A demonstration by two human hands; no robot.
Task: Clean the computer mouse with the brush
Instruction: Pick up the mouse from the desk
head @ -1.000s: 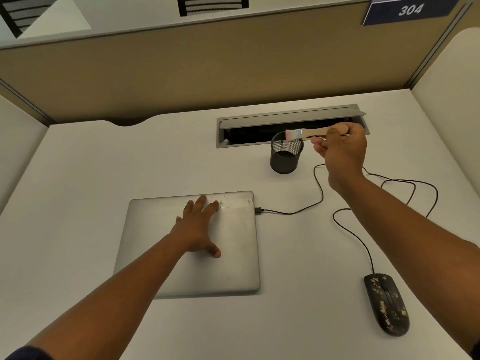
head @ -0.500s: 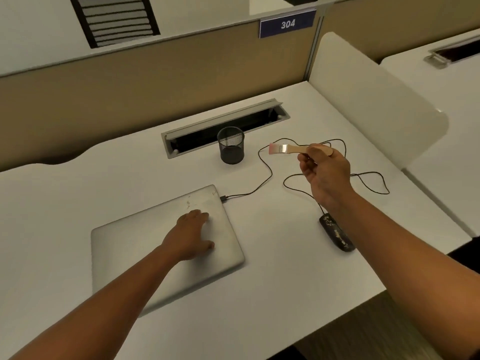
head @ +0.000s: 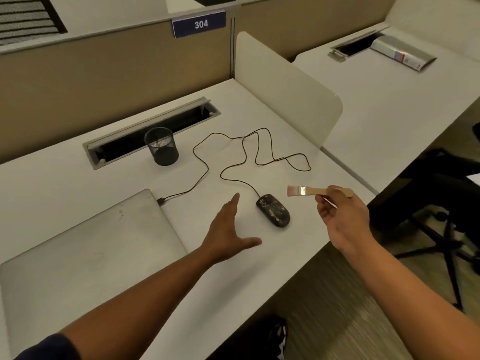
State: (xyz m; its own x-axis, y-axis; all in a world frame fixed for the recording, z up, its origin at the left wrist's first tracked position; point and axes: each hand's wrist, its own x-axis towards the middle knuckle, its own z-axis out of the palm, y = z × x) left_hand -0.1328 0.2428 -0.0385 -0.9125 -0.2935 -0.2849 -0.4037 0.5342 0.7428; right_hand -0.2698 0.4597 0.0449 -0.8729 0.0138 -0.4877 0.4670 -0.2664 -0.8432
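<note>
A black computer mouse [head: 273,209] speckled with pale dirt lies on the white desk [head: 213,287] near its front right edge. Its black cable [head: 235,152] loops back across the desk to the laptop's side. My right hand [head: 344,219] pinches the wooden handle of a small brush [head: 302,190], held in the air to the right of the mouse and slightly above it, with the pink bristles pointing left. My left hand [head: 228,229] hovers just left of the mouse, fingers straight and thumb spread, not touching it.
A closed silver laptop [head: 83,255] lies at the left. A black mesh pen cup [head: 162,146] stands in front of the open cable tray [head: 153,131] at the back. A white side divider [head: 288,92] bounds the desk's right. An office chair base [head: 441,229] stands on the floor.
My left hand has left the laptop lid and moved right, next to the mouse. My right hand has brought the brush down and nearer, beside the mouse. The view has swung rightward.
</note>
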